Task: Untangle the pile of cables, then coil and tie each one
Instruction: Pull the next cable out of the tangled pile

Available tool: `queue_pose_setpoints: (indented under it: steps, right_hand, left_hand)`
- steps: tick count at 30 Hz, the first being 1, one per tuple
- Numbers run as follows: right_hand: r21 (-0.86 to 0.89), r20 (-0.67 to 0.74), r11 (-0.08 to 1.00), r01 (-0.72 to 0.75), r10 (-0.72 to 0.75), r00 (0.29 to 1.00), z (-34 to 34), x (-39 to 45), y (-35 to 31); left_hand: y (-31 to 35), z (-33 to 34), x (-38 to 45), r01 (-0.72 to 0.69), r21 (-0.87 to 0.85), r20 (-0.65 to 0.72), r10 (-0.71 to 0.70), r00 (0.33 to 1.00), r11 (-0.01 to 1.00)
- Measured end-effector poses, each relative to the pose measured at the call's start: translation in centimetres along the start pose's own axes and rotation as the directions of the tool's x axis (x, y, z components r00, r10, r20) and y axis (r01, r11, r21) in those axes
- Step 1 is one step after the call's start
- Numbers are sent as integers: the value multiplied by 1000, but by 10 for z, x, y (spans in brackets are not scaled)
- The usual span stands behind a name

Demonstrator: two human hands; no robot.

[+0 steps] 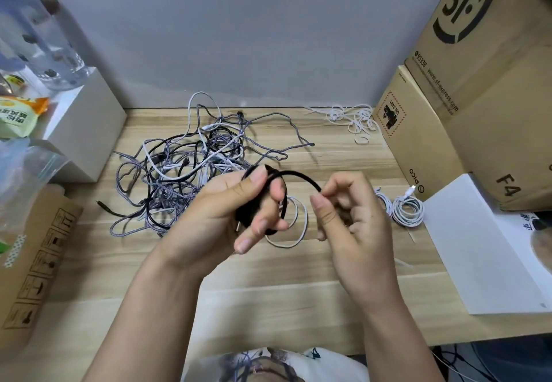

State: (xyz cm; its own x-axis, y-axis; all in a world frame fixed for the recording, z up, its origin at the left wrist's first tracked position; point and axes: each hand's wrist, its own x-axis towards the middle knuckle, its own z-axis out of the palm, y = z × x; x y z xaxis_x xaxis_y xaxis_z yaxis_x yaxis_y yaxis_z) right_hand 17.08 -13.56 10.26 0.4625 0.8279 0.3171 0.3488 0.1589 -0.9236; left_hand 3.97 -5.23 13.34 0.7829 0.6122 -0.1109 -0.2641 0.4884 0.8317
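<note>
Black cable [294,176] held by two hands; one white coil [407,211].

Even, soft indoor light, moderately bright, no hard glare. Shadows faint: a soft one under the forearms on the surface [298,301]. Strong wide-angle distortion: cardboard boxes [484,88] at right lean and bow, surface edge curves. Clear bottle [38,32] top left is smeared and blurred, with pale highlights. Plastic bag [27,169] at left edge also soft. Centre is reasonably sharp; cable pile [191,169] strands resolve. Slight compression softness overall, bottom edge mushy.
</note>
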Motion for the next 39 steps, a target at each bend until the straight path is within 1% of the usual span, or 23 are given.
queue_pose_setpoints:
  steps: [3,6,8,11,14,16,18,22,25,26,28,32,35,37,39]
  right_hand:
    - [-75,141,997,27,-17,990,3,-3,2]
    - [-153,190,984,89,-59,980,4,-5,0]
    - [-131,203,983,127,-98,974,3,-7,-1]
    - [-102,300,978,181,-143,943,-1,-12,1]
    - [-181,395,960,212,-126,910,-1,-16,6]
    - [-219,427,936,274,-161,890,-1,-16,10]
    - [-229,429,913,337,-216,877,0,-14,9]
    - [-343,367,819,459,-333,869,1,-9,5]
    - [-474,271,734,486,-404,874,2,-6,1]
    - [-500,242,717,486,-423,873,2,-5,-1]
    - [-514,178,715,474,-452,874,5,-8,-1]
    - [-447,39,796,408,-438,898,10,-12,1]
    - [-314,-21,885,344,-368,929,14,-12,3]
    - [-142,-38,950,278,-286,957,18,-12,3]
    - [112,7,981,156,-158,987,19,-10,1]
  left_hand:
    - [3,3,1,16,-77,-104,-24,994,997]
    - [1,3,3,14,-107,-168,-32,985,994]
    - [1,4,3,4,-121,-167,-25,986,993]
    - [1,0,6,-27,-178,-110,8,994,984]
    - [-3,-7,9,-50,-193,-71,37,997,980]
    - [-6,-7,10,-48,-192,-94,30,995,980]
    - [-10,-5,11,-54,-156,-132,33,991,986]
    - [-19,-2,12,-70,4,-114,70,991,998]
    - [-26,0,10,-84,125,-102,97,990,989]
    - [-30,-1,9,-100,163,-106,118,987,981]
    - [-36,-3,5,-115,226,-128,147,981,967]
    - [-46,-2,0,-176,411,-153,258,954,895]
    - [-46,0,0,-196,495,-143,301,943,846]
    - [-46,2,0,-195,494,-108,282,953,847]
    - [-44,7,-2,-174,419,-92,232,968,891]
